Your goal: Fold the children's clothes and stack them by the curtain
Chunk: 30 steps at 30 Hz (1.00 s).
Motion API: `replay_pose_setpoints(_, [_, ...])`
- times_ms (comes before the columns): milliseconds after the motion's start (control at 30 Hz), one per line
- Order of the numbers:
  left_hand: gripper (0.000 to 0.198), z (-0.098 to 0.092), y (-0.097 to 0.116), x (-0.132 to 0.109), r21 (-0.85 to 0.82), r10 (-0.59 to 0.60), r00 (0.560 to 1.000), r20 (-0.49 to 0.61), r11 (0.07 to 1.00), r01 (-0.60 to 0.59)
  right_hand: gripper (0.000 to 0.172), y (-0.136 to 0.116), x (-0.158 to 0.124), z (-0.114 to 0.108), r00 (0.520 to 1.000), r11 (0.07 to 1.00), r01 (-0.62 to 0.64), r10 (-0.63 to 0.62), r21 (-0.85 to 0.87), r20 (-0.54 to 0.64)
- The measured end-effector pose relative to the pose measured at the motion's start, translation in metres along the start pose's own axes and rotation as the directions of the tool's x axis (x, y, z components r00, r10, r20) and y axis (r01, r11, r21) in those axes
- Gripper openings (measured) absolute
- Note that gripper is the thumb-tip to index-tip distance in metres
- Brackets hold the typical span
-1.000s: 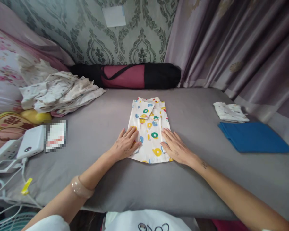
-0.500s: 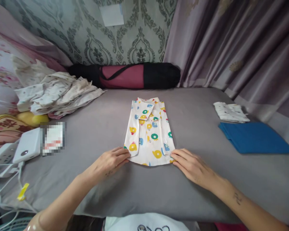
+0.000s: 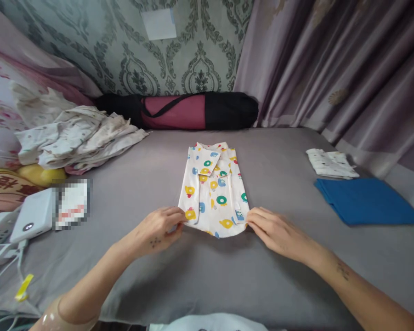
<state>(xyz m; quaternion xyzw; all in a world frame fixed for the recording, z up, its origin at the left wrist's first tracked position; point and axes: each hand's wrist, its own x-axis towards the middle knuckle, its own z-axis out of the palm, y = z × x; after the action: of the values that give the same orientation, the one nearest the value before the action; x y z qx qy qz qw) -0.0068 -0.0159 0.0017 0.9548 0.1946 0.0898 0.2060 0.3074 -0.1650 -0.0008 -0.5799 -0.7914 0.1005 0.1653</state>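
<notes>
On the middle of the smooth grey fabric surface [image 3: 207, 280] lies a white fabric shirt with colourful printed figures [image 3: 222, 200] (its sides folded inward). The left hand [image 3: 161, 227] and the right hand [image 3: 274, 230] pinch its near corners, fingertips closed on the cloth. A flat, folded blue cloth [image 3: 368, 202] lies well apart, to the right.

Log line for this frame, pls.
shirt: sides folded in, on gray sheet | left hand: pinching lower left corner | right hand: pinching lower right corner
</notes>
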Motion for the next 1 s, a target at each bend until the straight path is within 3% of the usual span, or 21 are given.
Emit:
replay_pose_setpoints(167, [0.020,-0.022,-0.012,0.030,-0.270,-0.272,0.960,-0.066,0.931,0.245,0.021,0.020,0.036,-0.024,0.974,0.965,-0.199,0.214,0.172,-0.074])
replay_pose_setpoints(333, [0.034,-0.014,-0.051,0.073,-0.488,-0.402,0.898,-0.180,0.829,0.274,0.026,0.059,0.074,-0.008,0.919,0.893,-0.319,0.373,0.317,-0.126])
replay_pose_setpoints(500, [0.039,0.012,-0.083,0.106,-0.462,-0.464,0.860,-0.213,0.823,0.330,0.023,0.089,0.099,0.028,0.864,0.837,-0.379,0.472,0.395,-0.172])
replay_pose_setpoints(600, [0.043,0.019,-0.084,0.110,-0.456,-0.553,0.802,-0.226,0.788,0.415,0.026,0.090,0.102,0.036,0.816,0.808,-0.468,0.551,0.358,-0.176])
replay_pose_setpoints(700, [0.049,0.019,-0.078,0.103,-0.456,-0.641,0.734,-0.222,0.734,0.503,0.035,0.085,0.098,0.038,0.801,0.808,-0.491,0.566,0.327,-0.197])
replay_pose_setpoints(767, [0.048,0.021,-0.076,0.096,-0.425,-0.638,0.736,-0.224,0.744,0.515,0.039,0.083,0.094,0.040,0.810,0.828,-0.477,0.544,0.295,-0.219])
replay_pose_setpoints(1000, [0.034,0.036,-0.080,0.086,-0.218,-0.508,0.806,-0.303,0.860,0.460,0.034,0.080,0.086,0.053,0.879,0.925,-0.372,0.376,0.072,-0.293])
